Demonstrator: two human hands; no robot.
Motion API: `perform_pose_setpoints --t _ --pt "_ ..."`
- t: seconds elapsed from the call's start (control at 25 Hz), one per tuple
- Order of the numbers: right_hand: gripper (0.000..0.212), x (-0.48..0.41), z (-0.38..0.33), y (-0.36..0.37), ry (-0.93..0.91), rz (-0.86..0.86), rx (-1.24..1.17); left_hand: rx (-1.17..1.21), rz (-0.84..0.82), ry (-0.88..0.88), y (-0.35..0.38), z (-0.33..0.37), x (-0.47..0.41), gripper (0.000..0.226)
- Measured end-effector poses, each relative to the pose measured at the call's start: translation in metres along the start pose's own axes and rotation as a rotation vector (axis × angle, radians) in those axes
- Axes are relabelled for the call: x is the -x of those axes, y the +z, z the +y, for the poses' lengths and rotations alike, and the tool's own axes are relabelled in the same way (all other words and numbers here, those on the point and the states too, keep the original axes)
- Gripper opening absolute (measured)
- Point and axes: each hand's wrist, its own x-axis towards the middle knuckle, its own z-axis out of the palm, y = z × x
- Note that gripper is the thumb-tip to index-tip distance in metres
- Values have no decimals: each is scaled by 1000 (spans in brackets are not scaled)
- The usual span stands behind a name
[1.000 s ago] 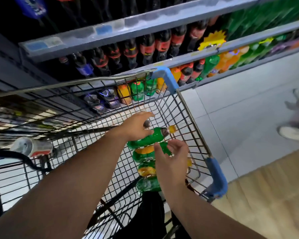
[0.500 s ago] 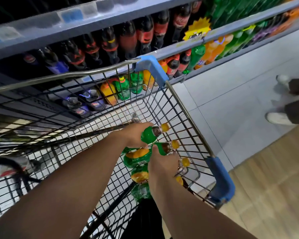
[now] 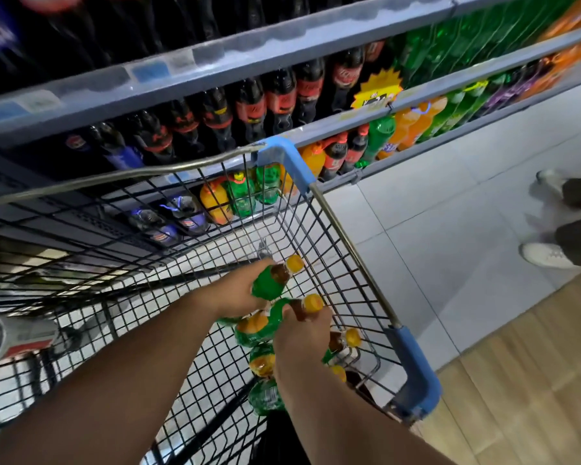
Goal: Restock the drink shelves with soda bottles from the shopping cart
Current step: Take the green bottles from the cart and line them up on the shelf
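Observation:
Both my hands are inside the wire shopping cart, at its right side. My left hand grips a green-labelled soda bottle with a yellow cap, lifted a little and pointing up-right. My right hand is closed around a second such bottle near its neck. More of these bottles lie in a row below, partly hidden by my right forearm. The drink shelves stand beyond the cart.
The shelves hold dark cola bottles, green bottles and orange bottles. Blue plastic corners cap the cart rim. Another person's white shoes stand on the tiled floor at the right. Wooden flooring lies near right.
Both hands have closed on bottles: the left raised its bottle off the row, and the right went from open fingers to gripping the second bottle's neck. The view shifted closer to the shelves.

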Motion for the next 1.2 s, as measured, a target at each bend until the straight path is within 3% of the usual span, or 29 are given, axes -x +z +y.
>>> perform_pose_setpoints --t 0.04,0.2,0.36,0.52,0.72,0.92,1.2 --pt "30 8 3 -2 -44 -26 8 19 23 1 -1 0 11 74" --pt "13 44 -6 -28 -272 -178 86 134 146 -32 -2 5 61 76" --pt "19 79 -39 -77 -491 -399 143 255 311 9 -2 36 114 77" --pt "20 109 -94 -144 -751 -560 125 283 420 143 -14 100 155 80" --pt "19 152 -183 -219 -1072 -618 39 285 446 381 -36 227 188 83" --pt "24 162 -287 -281 -1102 -603 -184 331 632 561 -39 354 195 67" --pt "63 133 -405 -388 -1112 -506 -396 498 541 822 -14 515 160 63"
